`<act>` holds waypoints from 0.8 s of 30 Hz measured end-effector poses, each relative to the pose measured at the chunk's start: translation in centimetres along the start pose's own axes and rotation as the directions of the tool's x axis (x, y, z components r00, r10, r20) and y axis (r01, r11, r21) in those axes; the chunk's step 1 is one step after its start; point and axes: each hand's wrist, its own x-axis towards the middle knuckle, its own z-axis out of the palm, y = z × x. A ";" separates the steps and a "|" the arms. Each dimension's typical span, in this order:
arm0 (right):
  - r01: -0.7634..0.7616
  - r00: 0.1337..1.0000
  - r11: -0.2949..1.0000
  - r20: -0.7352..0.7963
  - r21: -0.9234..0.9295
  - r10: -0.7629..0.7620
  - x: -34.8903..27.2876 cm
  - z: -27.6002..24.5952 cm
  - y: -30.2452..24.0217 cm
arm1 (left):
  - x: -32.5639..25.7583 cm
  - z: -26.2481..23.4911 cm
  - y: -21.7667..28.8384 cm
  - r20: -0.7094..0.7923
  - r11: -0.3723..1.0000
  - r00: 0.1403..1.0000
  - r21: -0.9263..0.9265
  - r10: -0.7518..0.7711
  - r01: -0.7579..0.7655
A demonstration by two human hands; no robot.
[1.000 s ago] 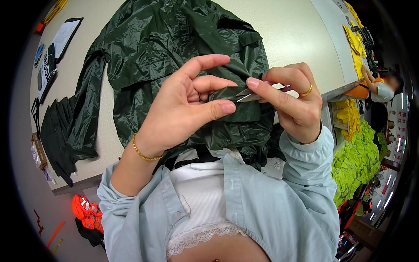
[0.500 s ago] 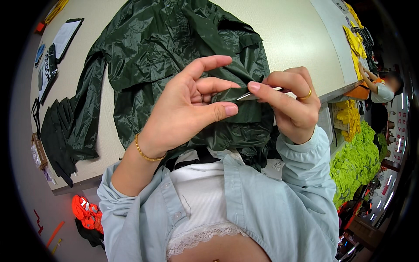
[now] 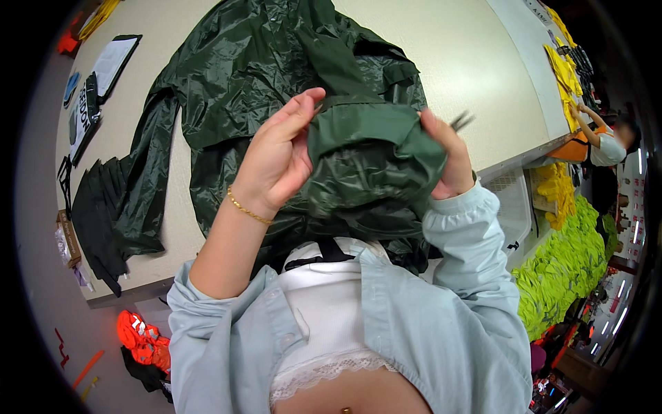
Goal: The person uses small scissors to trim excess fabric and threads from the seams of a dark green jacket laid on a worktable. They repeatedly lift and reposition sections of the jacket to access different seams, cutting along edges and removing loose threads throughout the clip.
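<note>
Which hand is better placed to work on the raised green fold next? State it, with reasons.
Right, probably: the right hand holds a small dark tool beside the raised fold of the jacket. The left hand only pinches the fold's other side, holding it up.

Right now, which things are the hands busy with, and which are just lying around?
In use:
- dark green raincoat, a fold of it held up by the left hand and right hand
- small dark tool in the right hand

Lying about:
- clipboard
- black cloth
- yellow-green garments
- orange cloth
</note>
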 end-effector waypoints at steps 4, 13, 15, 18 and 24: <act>0.079 0.976 0.883 -0.214 0.464 0.025 1.4 2.2 0.4 | 0.5 -1.2 -0.2 -0.009 0.953 0.995 0.289 0.101 -0.094; 0.060 0.926 0.868 -0.353 0.493 0.136 1.8 3.7 1.5 | -0.9 0.3 2.5 0.761 -0.558 0.441 0.649 0.476 -0.517; 0.114 0.922 0.880 -0.380 0.461 0.079 1.1 4.3 1.1 | 0.0 -0.7 2.9 0.609 -0.321 0.567 0.785 0.555 -0.530; 0.141 0.938 0.900 -0.346 0.413 0.012 0.6 3.6 0.0 | 0.4 -1.6 3.3 0.148 0.545 0.936 0.780 0.319 -0.309; 0.267 0.951 0.918 -0.234 0.292 -0.202 1.1 3.6 -0.6 | 0.7 0.5 4.3 -0.013 0.990 0.997 -0.123 -0.076 0.073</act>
